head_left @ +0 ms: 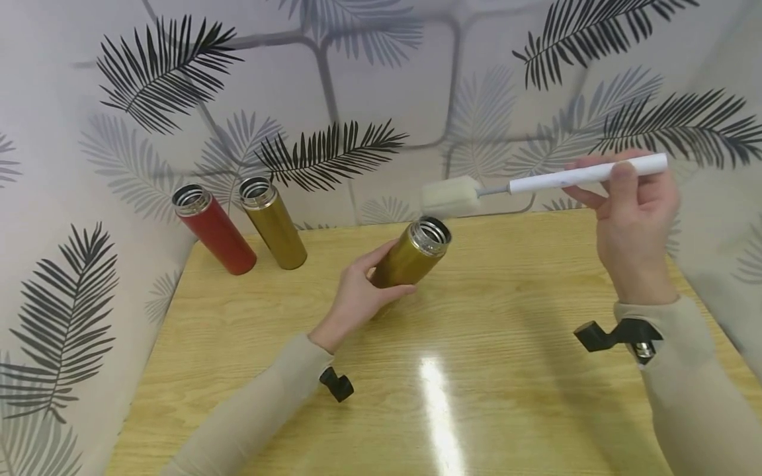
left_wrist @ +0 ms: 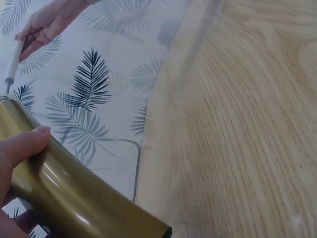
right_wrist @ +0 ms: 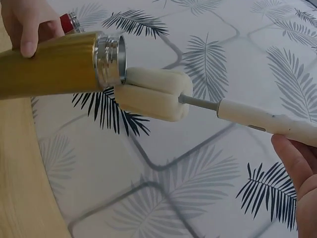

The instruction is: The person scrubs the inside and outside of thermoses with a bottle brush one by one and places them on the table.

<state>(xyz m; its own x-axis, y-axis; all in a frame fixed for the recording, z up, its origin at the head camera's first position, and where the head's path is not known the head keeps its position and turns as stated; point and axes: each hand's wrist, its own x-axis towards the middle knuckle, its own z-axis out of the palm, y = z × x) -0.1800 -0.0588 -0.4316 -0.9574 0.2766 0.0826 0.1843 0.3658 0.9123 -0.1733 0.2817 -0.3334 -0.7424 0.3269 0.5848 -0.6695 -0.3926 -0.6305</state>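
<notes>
My left hand (head_left: 363, 284) grips a gold thermos bottle (head_left: 401, 264) round its body and holds it tilted, with the uncapped steel mouth up and to the right. A white-handled sponge bottle brush (head_left: 586, 175) is in my right hand (head_left: 637, 218), pinched between thumb and fingers. Its cream sponge head (right_wrist: 153, 94) is beside the bottle's mouth (right_wrist: 116, 59) in the right wrist view, outside the bottle. In the left wrist view the gold bottle (left_wrist: 74, 183) hides the sponge head.
At the back left of the wooden table (head_left: 238, 370) a red bottle (head_left: 220, 235) and another gold bottle (head_left: 276, 231) stand upright, both without lids. A wall with a leaf pattern (head_left: 387, 99) rises directly behind the table's back edge.
</notes>
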